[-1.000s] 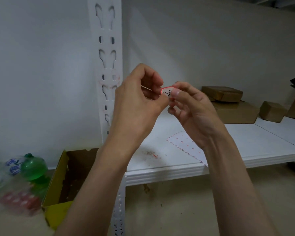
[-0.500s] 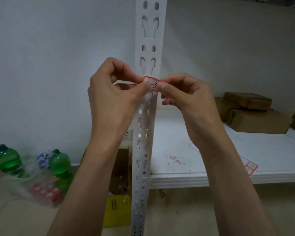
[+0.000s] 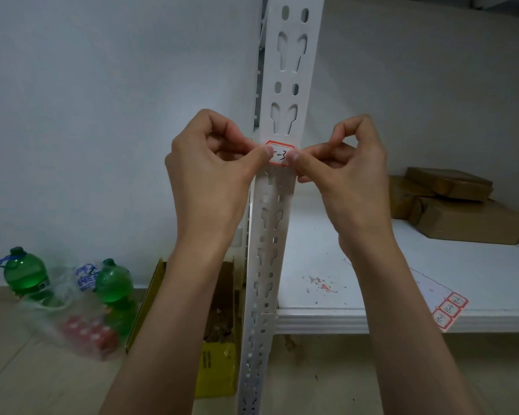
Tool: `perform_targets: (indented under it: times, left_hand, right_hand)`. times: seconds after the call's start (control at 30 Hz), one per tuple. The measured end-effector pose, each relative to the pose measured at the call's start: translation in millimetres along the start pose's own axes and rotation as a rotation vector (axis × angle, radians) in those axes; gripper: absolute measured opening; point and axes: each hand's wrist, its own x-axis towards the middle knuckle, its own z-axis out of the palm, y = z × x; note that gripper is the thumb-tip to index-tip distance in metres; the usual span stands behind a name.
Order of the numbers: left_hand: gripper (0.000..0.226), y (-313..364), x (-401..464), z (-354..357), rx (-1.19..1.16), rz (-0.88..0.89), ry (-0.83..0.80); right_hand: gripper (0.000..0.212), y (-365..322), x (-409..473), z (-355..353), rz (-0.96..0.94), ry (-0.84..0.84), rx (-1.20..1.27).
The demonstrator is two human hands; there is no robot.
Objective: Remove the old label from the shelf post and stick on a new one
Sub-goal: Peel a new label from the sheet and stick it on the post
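Head view, logged left to right: green bottles [image 3: 24,272] in a clear bag sit on the floor at far left, with a yellow carton [image 3: 216,369] nearer the post, none of it involved. My left hand [image 3: 206,178] has thumb and forefinger pinched together on the left end of the new label [image 3: 279,154]. The label, white with a red border and handwritten marks, lies across the front face of the white shelf post [image 3: 285,85], just below a pair of keyhole slots. My right hand [image 3: 349,175] pinches the right end the same way. Whether the adhesive has fully seated I cannot tell. Judgement: the label is thin paper, nearly weightless, limp, and prone to creasing or sticking askew; hold it by the two short ends only, keep it taut, then press from the centre outward. Farther right, a label sheet [image 3: 450,310] lies on the shelf board [image 3: 357,320] near scraps [image 3: 322,284], with brown boxes [image 3: 462,211] behind.
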Motion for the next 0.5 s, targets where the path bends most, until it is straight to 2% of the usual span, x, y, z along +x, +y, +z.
perform_targets:
  times: [0.5]
  left_hand:
    - [0.037,-1.5,-3.9,9.6,0.04,0.071,0.091]
  right_hand:
    - [0.046,4.7,2.0,6.5,-0.128,0.098,-0.079]
